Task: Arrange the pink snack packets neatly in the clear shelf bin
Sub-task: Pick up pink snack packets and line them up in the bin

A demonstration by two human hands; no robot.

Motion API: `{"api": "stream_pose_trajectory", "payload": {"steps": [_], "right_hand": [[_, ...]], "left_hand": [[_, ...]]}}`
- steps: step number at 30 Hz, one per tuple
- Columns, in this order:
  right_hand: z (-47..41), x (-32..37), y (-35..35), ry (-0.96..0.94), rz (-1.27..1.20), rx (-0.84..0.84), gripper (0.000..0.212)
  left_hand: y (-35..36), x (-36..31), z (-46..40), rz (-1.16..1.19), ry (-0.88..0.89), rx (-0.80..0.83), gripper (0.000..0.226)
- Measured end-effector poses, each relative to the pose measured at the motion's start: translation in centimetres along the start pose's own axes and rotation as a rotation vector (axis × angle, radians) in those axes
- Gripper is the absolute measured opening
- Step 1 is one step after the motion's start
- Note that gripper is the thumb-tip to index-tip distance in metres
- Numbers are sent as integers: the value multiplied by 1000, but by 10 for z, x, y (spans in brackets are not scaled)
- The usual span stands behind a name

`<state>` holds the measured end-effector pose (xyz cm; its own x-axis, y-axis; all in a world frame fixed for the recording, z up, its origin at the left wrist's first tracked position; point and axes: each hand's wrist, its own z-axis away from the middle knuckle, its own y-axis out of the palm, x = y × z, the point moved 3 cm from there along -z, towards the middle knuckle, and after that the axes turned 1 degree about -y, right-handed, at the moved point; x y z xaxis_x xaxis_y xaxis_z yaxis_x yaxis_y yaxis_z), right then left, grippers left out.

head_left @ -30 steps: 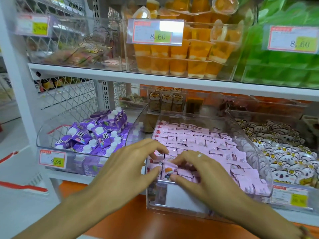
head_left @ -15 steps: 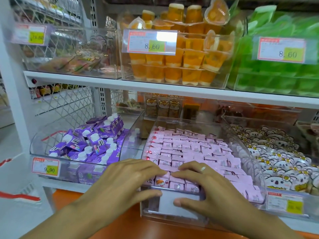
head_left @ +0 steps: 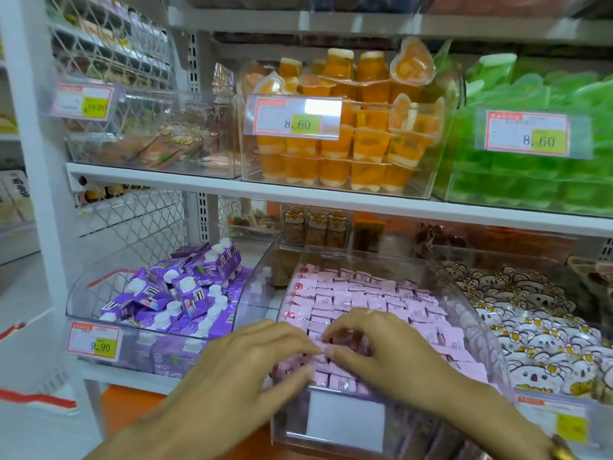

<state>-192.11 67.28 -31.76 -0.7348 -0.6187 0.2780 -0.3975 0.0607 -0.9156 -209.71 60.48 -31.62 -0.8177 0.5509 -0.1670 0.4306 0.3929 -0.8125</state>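
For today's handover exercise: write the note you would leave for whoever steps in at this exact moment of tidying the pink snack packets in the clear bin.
Left hand: fingers extended, resting on the front rows of pink packets; holds nothing.
Right hand: fingers curled down onto the front packets; whether it pinches one cannot be told.
Clear bin: on the lower shelf, between the purple cartons and the white animal-face snacks.
Done: the back and middle rows lie in neat lines.
Left: straighten the front rows under the hands, some of which look uneven, then withdraw.
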Motion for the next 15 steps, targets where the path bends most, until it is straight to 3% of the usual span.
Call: {"api": "stream_pose_trajectory", "payload": {"steps": [3, 9, 15], "right_hand": [[-11, 7, 8, 7, 59, 8, 31], [-19, 11, 6, 5, 63, 36, 20], [-8, 17, 13, -148, 230, -113, 20]], "left_hand": [[-2, 13, -3, 108, -140, -114, 18], [12, 34, -8, 193, -308, -91, 26], [21, 37, -3, 222, -309, -68, 45]]}}
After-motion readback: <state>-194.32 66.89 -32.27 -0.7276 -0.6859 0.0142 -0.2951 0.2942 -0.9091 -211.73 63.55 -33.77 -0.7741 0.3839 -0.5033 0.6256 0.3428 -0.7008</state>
